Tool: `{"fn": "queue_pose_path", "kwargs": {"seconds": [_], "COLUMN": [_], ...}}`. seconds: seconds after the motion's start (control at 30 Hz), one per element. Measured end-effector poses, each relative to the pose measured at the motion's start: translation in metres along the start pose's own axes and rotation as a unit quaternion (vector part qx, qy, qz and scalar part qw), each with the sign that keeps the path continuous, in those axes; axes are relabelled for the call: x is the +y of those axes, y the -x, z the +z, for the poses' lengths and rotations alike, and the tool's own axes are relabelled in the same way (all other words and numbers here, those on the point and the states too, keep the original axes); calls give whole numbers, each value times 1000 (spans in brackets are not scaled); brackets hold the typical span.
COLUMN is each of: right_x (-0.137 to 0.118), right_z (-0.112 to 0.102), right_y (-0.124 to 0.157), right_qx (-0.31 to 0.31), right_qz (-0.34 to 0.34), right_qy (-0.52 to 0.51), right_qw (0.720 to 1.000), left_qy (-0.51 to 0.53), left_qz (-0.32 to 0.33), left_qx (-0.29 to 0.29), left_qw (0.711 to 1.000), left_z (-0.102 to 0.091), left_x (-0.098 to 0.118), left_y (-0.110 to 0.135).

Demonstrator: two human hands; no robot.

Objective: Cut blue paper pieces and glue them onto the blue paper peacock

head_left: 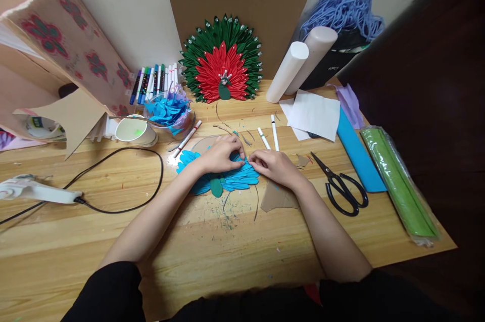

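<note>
Black cloth sleeves (pixel 108 291) border the wood-grain tabletop (pixel 212 264), on which the curled left hand (pixel 223 153), its grip indiscernible, apparently steadies a flat, ridged, blue-paper petal fan (pixel 239 179), while the right hand (pixel 278 166) holds its fingertips together at the fan's right edge, any pinched petal hidden, with black-handled metal scissors (pixel 343 188) likely placed for reach.
</note>
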State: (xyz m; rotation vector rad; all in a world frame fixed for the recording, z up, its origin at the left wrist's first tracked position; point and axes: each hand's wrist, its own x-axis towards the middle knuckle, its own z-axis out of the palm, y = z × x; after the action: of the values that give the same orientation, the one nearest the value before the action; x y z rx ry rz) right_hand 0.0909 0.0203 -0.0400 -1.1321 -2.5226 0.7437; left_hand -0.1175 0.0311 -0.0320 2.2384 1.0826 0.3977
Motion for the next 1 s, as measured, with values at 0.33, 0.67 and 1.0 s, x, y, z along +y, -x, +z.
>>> {"fn": "queue_pose_path", "kwargs": {"seconds": [0.33, 0.67, 1.0], "right_x": [4, 2, 1], "right_z": [-5, -3, 0], "right_y": [2, 0, -1], "right_qx": [5, 9, 9], "right_qz": [-35, -38, -25], "right_qy": [-18, -4, 24], "right_qw": [999, 999, 999], "left_qy": [8, 13, 0], "left_qz": [2, 0, -2], "left_qx": [-2, -2, -5], "left_qw": [1000, 1000, 1000], "left_z": [0, -1, -1], "left_x": [0, 2, 1], "left_y": [0, 0, 0]}}
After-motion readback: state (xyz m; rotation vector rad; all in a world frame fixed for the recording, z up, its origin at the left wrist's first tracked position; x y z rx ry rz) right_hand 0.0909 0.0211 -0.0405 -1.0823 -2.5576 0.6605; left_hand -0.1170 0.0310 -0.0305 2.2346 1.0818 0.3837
